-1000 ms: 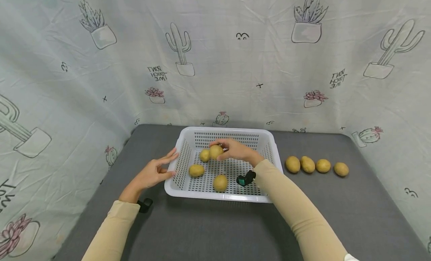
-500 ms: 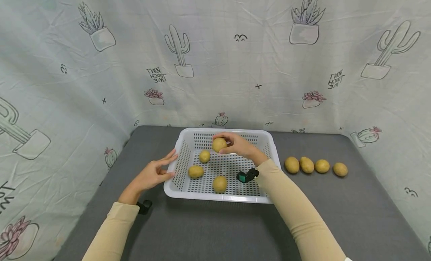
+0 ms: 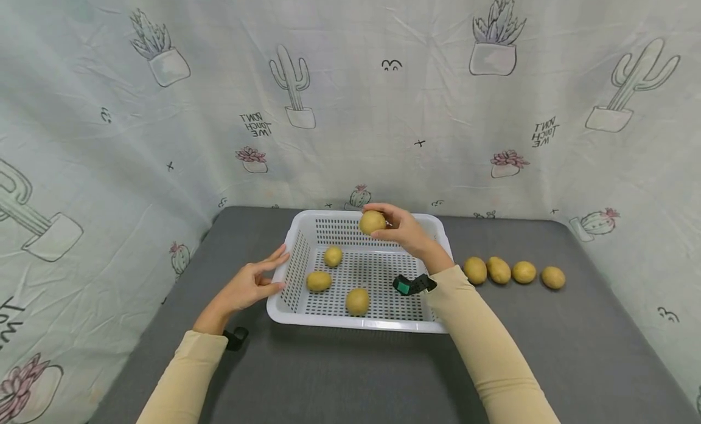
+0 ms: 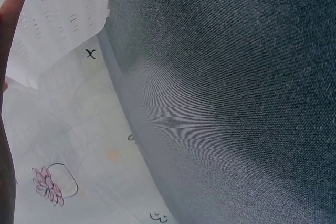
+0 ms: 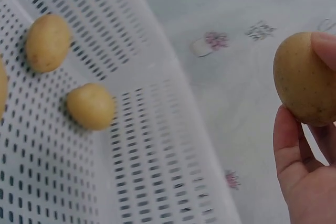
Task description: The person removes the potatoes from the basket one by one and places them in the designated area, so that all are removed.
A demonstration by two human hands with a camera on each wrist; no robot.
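My right hand (image 3: 408, 231) holds a potato (image 3: 372, 222) between thumb and fingers above the far side of the white perforated basket (image 3: 350, 325). In the right wrist view, the held potato (image 5: 304, 80) is raised clear of the basket wall. Three more potatoes lie on the basket floor: one toward the back (image 3: 333, 256), another at the left (image 3: 319, 281) and one near the front (image 3: 358, 302). My left hand (image 3: 246, 284) rests its extended fingers against the basket's left rim. Only part of that hand shows in the left wrist view.
Several potatoes (image 3: 524, 272) lie in a row on the grey tabletop (image 3: 547, 351), right of the basket. A patterned cloth (image 3: 350, 107) hangs behind and along the sides of the table.
My right hand has lifted the potato from beside the back potato in the basket, carrying it up and to the right. The left hand stays at the rim.
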